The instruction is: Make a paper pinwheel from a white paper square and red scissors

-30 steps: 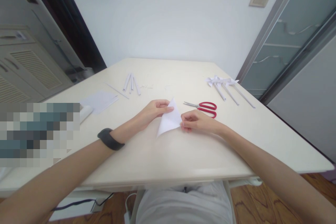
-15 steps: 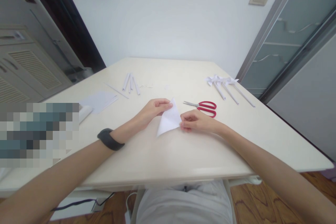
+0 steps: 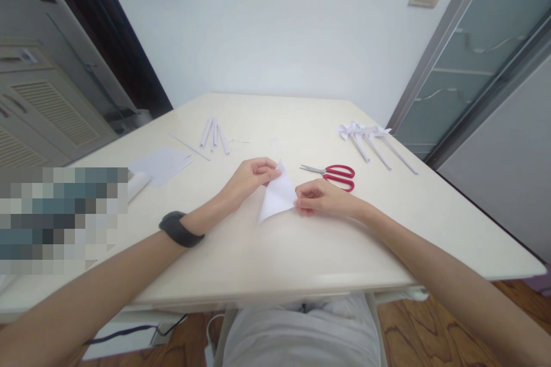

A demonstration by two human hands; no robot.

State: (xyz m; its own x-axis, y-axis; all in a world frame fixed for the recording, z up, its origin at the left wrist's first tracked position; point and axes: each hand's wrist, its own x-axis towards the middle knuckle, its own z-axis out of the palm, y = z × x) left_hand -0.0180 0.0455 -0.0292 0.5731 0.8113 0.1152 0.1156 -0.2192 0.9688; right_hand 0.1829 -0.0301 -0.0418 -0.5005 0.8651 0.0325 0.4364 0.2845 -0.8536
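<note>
My left hand pinches the folded paper triangle's top corner, my right hand grips its side corner, keeping the fold flat against the worktop; red scissors lie just beside.

left hand: fingers curled, pinching | right hand: fingertips pinched, low | forearms converging

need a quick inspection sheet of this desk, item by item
surface: cream table, glossy.
job's things: folded white paper pinched between both hands.
clutter: red scissors beside the right hand; paper pinwheels far right; paper strips and sheets far left.
grippers: left hand grips the paper's top corner, right hand its right corner.
cables: dark cable under the table.
surroundings: white wall, glass door, cabinet.
</note>
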